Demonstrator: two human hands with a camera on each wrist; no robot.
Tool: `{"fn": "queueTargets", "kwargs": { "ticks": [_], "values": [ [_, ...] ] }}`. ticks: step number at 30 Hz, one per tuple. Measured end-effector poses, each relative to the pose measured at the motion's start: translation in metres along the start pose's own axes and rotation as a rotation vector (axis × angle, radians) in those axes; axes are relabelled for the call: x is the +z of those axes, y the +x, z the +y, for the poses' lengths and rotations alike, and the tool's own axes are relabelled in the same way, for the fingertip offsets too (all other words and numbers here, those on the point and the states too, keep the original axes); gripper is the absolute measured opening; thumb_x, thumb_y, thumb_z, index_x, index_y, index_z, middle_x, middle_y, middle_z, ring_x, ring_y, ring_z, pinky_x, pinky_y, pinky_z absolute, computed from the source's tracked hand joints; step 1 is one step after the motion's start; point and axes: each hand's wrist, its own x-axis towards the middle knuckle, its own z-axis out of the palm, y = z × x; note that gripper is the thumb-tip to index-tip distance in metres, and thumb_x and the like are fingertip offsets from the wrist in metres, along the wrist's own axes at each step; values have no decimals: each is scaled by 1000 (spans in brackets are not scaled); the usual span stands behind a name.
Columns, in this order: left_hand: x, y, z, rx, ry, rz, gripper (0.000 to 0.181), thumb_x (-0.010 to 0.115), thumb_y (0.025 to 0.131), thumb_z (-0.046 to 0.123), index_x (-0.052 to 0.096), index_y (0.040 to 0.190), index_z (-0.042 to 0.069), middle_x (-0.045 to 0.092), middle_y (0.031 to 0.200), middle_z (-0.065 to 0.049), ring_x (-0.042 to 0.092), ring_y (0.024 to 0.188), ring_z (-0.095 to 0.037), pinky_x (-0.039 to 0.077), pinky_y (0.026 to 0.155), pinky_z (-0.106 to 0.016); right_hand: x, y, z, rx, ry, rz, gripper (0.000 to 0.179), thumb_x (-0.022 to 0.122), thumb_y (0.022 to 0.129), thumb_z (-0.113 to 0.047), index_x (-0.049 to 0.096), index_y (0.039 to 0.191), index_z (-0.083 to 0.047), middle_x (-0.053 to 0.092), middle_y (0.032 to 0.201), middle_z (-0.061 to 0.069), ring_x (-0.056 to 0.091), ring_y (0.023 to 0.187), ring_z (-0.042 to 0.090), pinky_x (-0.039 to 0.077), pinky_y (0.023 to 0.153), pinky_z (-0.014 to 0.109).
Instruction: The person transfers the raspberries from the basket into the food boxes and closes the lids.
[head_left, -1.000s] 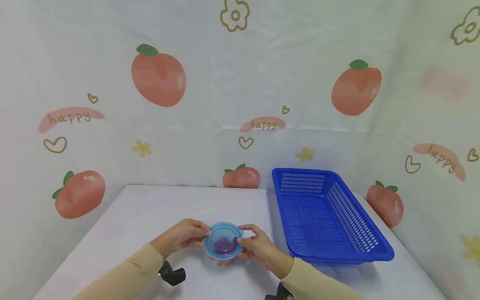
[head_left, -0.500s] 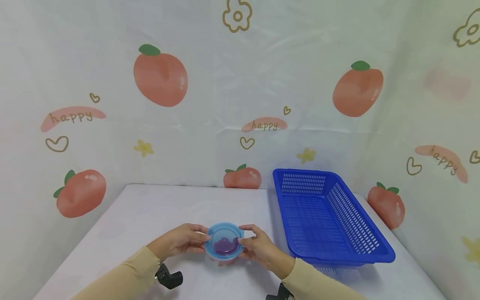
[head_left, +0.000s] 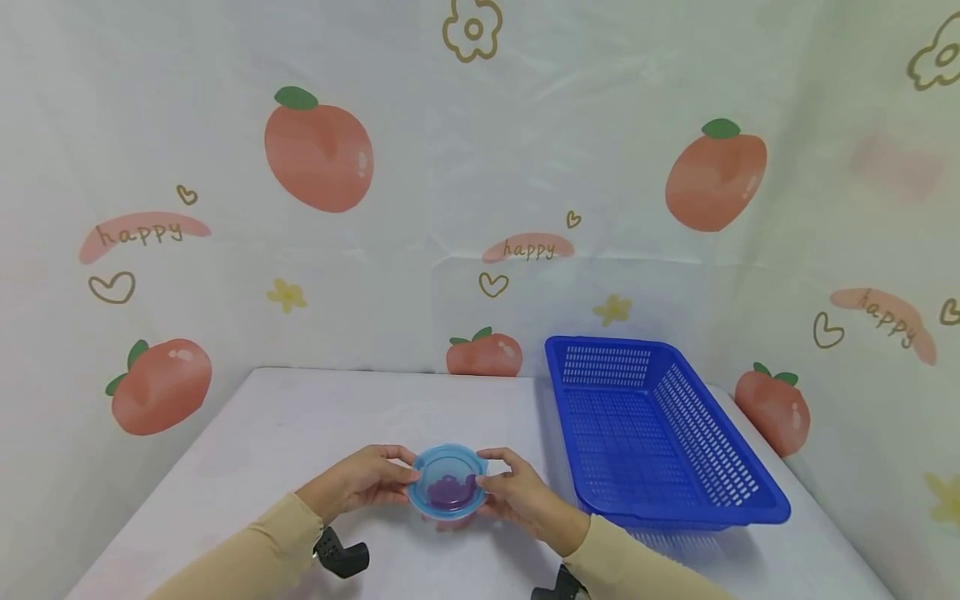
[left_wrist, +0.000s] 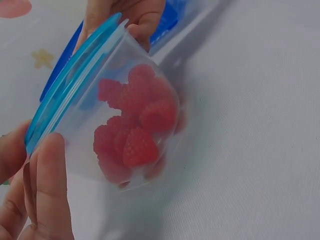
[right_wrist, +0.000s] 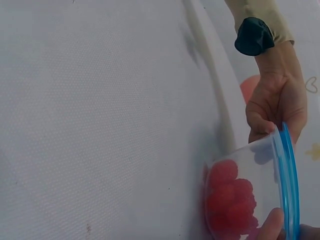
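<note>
A clear plastic tub point(left_wrist: 80, 165) of raspberries point(left_wrist: 140, 147) has a round, translucent blue lid point(head_left: 450, 479) on its top. My left hand point(head_left: 360, 482) grips the lid's left edge, its thumb on top and fingers at the rim below. From the other side my right hand point(head_left: 525, 500) holds the edge the same way, thumb on the lid. Seen by the right wrist camera, the raspberries point(right_wrist: 232, 200) lie at the bottom of the tub, and the lid point(right_wrist: 290, 185) sits along its rim.
A blue perforated plastic basket point(head_left: 622, 433) stands on the white table point(head_left: 337, 408), to the right of my right hand. Behind the table hangs a white cloth point(head_left: 427, 167) printed with red fruit. Both wrists carry small black cameras point(head_left: 341, 554).
My left hand has shifted slightly along the left edge of the lid, its fingertips now a little lower there. The tub and my right hand have stayed nearly still.
</note>
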Motion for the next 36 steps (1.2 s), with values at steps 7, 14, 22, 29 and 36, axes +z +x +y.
{"fn": "queueTargets", "kwargs": {
  "ticks": [7,14,22,29,36],
  "values": [
    [2,1,0,9,-3,33,22,71,84,5,59,102,3,64,68,-1,62,56,-6,57,58,-22,-1,0,-3,-5,2,-13,51,60,93,-5,38,140,0,55,97,14,63,73,12,55,62,19],
    [2,0,-2,18,2,23,23,70,85,5,59,105,2,63,72,-1,61,59,-6,57,59,-21,0,0,-4,-2,-9,-14,50,59,94,-6,39,139,0,55,98,14,62,74,13,55,63,20],
    [0,0,-2,7,26,26,25,71,85,6,59,106,3,65,76,-3,64,62,-8,58,61,-22,1,3,-3,-8,-25,-3,47,59,94,-3,41,137,0,50,90,5,58,71,12,55,63,20],
    [1,-3,2,-5,24,14,28,71,85,6,59,110,1,65,82,-5,66,66,-10,58,62,-23,3,7,-1,-35,-73,20,41,58,91,2,43,129,0,45,82,1,53,67,13,51,60,20],
    [1,-2,2,-15,2,-8,29,71,85,6,58,111,1,64,83,-5,66,67,-9,58,63,-22,3,7,0,-25,-87,38,40,58,90,4,43,127,-1,44,79,1,52,66,14,49,59,21]
  ]
}}
